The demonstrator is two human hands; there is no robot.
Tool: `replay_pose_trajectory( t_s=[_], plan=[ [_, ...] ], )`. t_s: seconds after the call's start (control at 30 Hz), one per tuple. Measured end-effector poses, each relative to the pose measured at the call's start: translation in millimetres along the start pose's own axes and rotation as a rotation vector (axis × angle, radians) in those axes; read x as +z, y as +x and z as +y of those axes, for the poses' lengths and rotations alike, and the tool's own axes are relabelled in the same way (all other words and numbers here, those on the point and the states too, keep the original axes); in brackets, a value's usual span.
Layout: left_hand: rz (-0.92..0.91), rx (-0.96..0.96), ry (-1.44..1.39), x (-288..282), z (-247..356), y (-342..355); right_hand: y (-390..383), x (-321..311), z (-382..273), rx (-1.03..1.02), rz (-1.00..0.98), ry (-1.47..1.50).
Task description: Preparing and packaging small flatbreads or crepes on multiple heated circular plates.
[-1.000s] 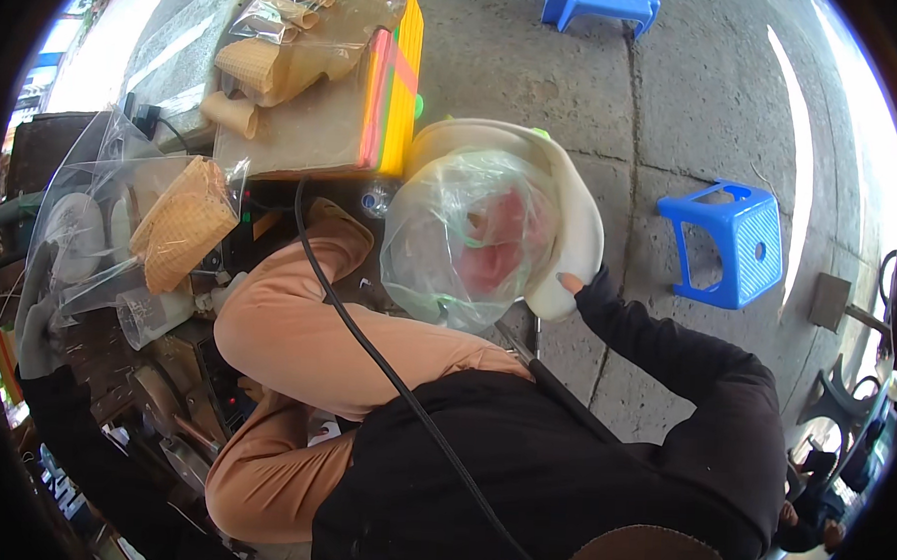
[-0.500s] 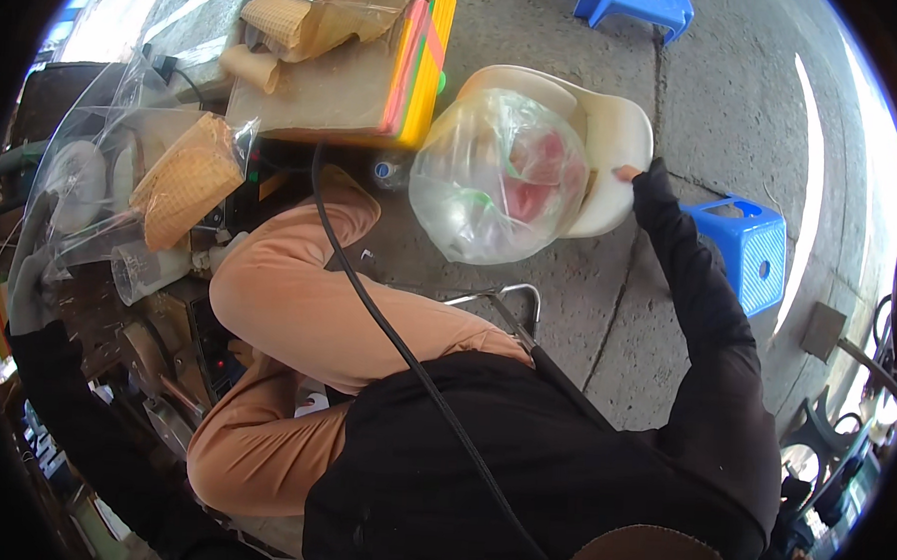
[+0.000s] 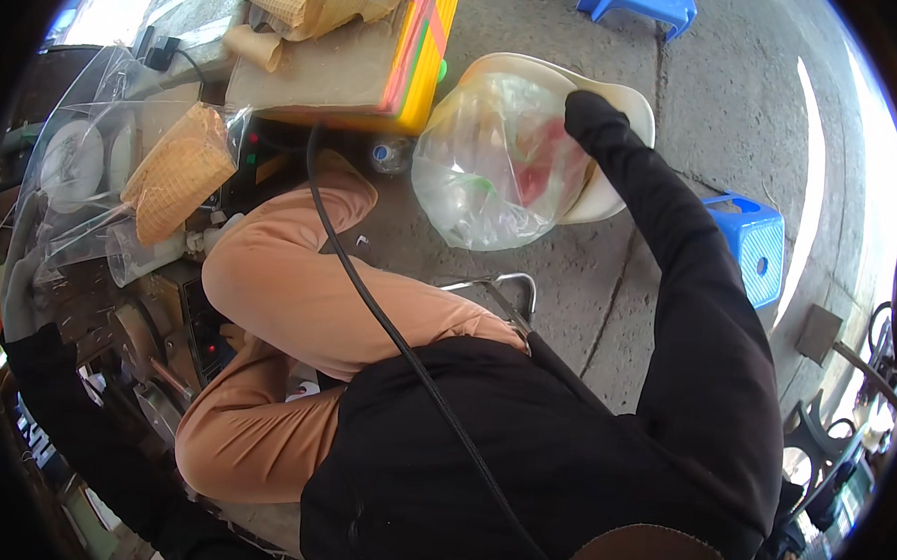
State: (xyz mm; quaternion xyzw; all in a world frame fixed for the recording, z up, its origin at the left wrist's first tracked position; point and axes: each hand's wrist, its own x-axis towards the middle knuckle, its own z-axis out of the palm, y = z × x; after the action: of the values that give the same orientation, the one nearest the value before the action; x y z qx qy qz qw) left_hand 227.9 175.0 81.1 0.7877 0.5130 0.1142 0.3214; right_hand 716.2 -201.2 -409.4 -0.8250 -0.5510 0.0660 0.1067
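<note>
My left hand [image 3: 27, 267], in what looks like a grey glove, is at the far left, its fingers partly behind clear film. It grips the edge of a clear plastic bag [image 3: 76, 204] with a folded waffle cone [image 3: 183, 173] in it. My right hand [image 3: 588, 114] reaches over a white plastic chair [image 3: 631, 118]; the black sleeve hides its fingers. Below it, on the chair, lies a big translucent plastic bag [image 3: 483, 171] with pink and green stuff inside. Whether the right hand touches this bag cannot be made out.
A yellow-edged box [image 3: 417, 88] with a board on top bears more waffle cones [image 3: 280, 2]. Blue plastic stools [image 3: 755, 253] stand on the concrete floor to the right. A black cable [image 3: 386, 327] crosses my lap. A bottle [image 3: 389, 155] stands beside my knee.
My right hand has left the chair's right edge and moved left over the translucent bag. That bag's right side has shifted and creased. The left hand stays at the cone bag.
</note>
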Motion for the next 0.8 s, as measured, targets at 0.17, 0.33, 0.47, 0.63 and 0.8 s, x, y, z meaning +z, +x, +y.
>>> replay_pose_trajectory(
  t_s=[0.17, 0.33, 0.47, 0.63, 0.8],
  plan=[
    [-0.043, 0.084, -0.103, -28, -30, -7, 61, -40, -2, 0.109, 0.06, -0.114],
    [-0.306, -0.038, -0.305, -50, -35, -5, 61, -45, 23, 0.287, 0.092, -0.175],
    [-0.3, -0.088, -0.441, -71, -52, -27, 68, -51, 19, 0.111, 0.116, -0.196],
    [-0.096, 0.023, -0.511, -44, -53, -1, 141, -106, -81, -0.245, 0.699, 0.121],
    [0.06, 0.056, -0.407, -33, -31, -7, 228, -118, -277, -0.524, 0.644, 0.553]
  ],
)
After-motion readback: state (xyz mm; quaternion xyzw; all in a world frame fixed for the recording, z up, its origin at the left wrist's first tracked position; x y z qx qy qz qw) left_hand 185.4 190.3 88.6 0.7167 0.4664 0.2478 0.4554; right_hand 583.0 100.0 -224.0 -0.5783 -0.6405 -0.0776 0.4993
